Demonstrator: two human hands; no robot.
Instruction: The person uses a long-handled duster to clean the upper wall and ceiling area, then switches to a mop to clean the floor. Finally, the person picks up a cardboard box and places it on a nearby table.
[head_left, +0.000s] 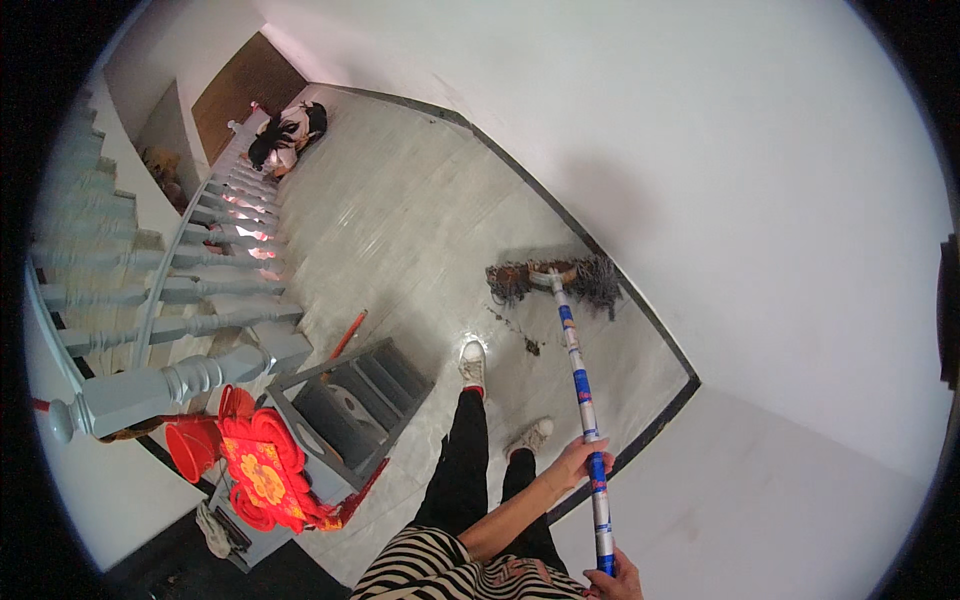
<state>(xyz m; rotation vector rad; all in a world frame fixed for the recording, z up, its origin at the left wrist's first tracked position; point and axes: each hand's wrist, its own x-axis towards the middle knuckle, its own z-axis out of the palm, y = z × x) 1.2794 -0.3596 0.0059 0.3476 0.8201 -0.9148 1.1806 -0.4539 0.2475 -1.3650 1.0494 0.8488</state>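
Observation:
A string mop head (553, 277) with grey strands lies on the pale tiled floor, close to the dark skirting along the wall. Its long blue and white pole (581, 375) rises towards me. My left hand (581, 461) is wrapped around the middle of the pole. Lower down, near the bottom of the view, my right hand (616, 579) grips the pole's upper end. A trail of dark dirt (532, 346) lies on the floor beside the mop head, in front of my white shoes (472, 364).
On the left stand a grey slatted stand (352, 405), a red knotted decoration (262, 472) and a red bucket (193, 450). A grey balustrade (184, 375) borders the stairs. Another person (289, 139) crouches by its far end. A white wall (750, 225) rises at right.

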